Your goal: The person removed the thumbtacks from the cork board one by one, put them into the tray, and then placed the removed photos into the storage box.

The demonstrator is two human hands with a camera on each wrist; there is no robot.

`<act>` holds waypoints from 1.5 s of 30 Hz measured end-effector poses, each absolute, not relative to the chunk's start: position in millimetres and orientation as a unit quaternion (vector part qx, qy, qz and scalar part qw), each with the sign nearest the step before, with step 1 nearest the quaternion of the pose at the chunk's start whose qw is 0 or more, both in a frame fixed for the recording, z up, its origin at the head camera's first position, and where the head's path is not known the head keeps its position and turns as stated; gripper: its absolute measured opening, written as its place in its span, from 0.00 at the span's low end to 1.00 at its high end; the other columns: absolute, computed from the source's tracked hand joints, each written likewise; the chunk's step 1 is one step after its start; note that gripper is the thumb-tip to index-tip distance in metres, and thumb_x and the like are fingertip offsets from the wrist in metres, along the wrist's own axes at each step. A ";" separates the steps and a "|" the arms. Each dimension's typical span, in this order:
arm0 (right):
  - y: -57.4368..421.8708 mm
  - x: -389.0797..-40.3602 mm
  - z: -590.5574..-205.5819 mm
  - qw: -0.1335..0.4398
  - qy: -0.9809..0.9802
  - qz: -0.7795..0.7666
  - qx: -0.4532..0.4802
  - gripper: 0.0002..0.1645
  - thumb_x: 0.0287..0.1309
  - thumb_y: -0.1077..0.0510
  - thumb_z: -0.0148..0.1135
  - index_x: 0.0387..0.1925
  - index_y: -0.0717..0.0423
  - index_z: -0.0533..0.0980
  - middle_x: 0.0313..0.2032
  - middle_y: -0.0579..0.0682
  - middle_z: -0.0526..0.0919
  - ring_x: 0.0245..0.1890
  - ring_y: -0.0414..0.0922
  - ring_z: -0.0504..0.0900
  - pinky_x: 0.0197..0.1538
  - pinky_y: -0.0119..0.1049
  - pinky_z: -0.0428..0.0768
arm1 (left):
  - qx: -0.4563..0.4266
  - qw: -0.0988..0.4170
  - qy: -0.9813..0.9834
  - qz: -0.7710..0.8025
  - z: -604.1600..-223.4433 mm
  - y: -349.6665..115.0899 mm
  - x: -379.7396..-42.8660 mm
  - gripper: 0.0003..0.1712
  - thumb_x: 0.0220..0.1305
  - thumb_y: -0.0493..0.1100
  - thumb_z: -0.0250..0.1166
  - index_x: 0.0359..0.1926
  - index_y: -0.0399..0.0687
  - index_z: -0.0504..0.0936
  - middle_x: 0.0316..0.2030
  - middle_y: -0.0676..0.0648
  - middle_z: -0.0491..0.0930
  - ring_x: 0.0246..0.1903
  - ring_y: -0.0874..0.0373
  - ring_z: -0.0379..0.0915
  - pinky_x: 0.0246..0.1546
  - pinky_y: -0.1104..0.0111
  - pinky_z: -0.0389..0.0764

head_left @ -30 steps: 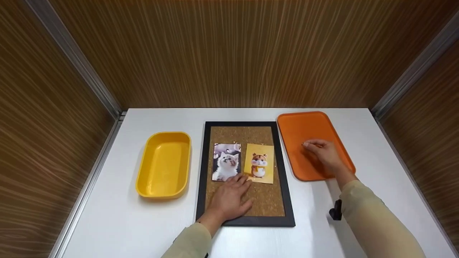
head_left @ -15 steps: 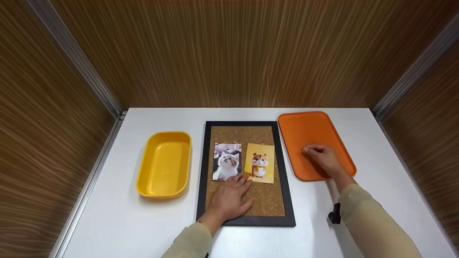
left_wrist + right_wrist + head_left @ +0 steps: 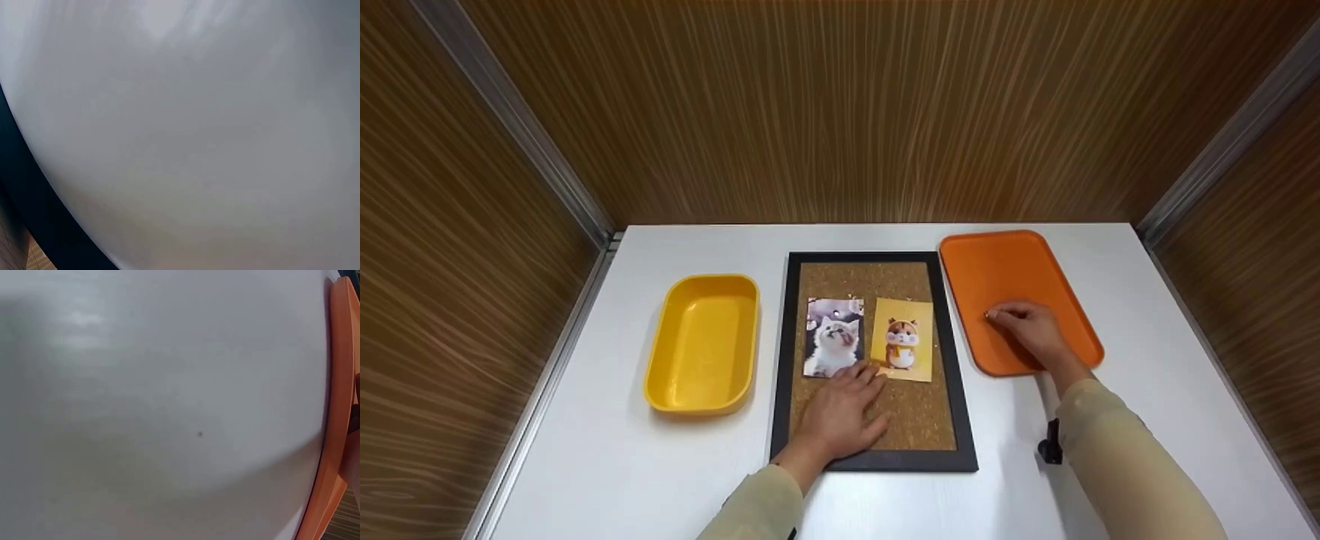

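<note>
My left hand (image 3: 844, 412) lies with fingers extended on the cork board (image 3: 915, 420), its fingertips at the lower edges of two picture cards. One is the kitten card (image 3: 835, 337), with a small shiny spot near its top. Beside it on the right is the yellow hamster card (image 3: 902, 341), slightly tilted. Over the orange tray (image 3: 997, 262), my right hand (image 3: 1031, 330) pinches a tiny shiny pin-like thing (image 3: 988, 315) between thumb and finger; its exact kind I cannot tell. The right wrist view catches only part of that hand beside the tray's rim (image 3: 337, 382).
A yellow bin (image 3: 701, 345) stands left of the board on the white table (image 3: 585, 450). The board's black frame (image 3: 900, 461) nearly meets the tray at its upper right corner. Wood-grain panels (image 3: 840, 112) enclose the back and sides. Mostly white tabletop fills both wrist views.
My right hand has shifted slightly down and left over the orange tray, still pinching the tiny thing. The left hand, the board and the cards have stayed in place.
</note>
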State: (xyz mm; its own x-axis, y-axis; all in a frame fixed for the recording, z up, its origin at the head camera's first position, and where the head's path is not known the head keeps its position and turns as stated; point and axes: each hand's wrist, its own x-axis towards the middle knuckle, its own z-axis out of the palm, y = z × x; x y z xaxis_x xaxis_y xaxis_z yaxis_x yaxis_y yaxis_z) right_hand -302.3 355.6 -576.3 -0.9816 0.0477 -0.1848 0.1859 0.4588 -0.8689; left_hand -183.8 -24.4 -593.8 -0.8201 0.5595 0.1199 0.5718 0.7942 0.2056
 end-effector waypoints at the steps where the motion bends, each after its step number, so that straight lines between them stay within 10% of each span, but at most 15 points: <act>1: 355.2 -302.6 -576.4 0.069 0.851 -0.515 0.070 0.23 0.73 0.45 0.68 0.55 0.58 0.86 0.56 0.52 0.83 0.54 0.48 0.74 0.60 0.38 0.72 | -0.298 0.027 -0.947 -0.118 -593.8 -24.4 -183.8 0.38 0.77 0.67 0.51 0.77 0.53 0.73 0.76 0.49 0.70 0.77 0.50 0.61 0.78 0.58 0.62; 45: 353.5 -304.5 -577.4 0.066 0.856 -0.507 0.073 0.24 0.73 0.45 0.68 0.56 0.60 0.85 0.57 0.55 0.81 0.55 0.49 0.74 0.60 0.36 0.73 | -0.300 0.030 -0.947 -0.114 -593.4 -24.0 -183.7 0.38 0.76 0.65 0.52 0.77 0.52 0.73 0.76 0.47 0.69 0.78 0.50 0.60 0.78 0.58 0.61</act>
State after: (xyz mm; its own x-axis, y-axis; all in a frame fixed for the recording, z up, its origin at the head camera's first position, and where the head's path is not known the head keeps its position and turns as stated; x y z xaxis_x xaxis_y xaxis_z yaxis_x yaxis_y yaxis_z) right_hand -304.5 353.5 -577.4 -0.9806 0.0575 -0.1876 0.1922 0.4752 -0.8587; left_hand -183.7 -24.0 -593.4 -0.8187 0.5607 0.1241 0.5741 0.7945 0.1977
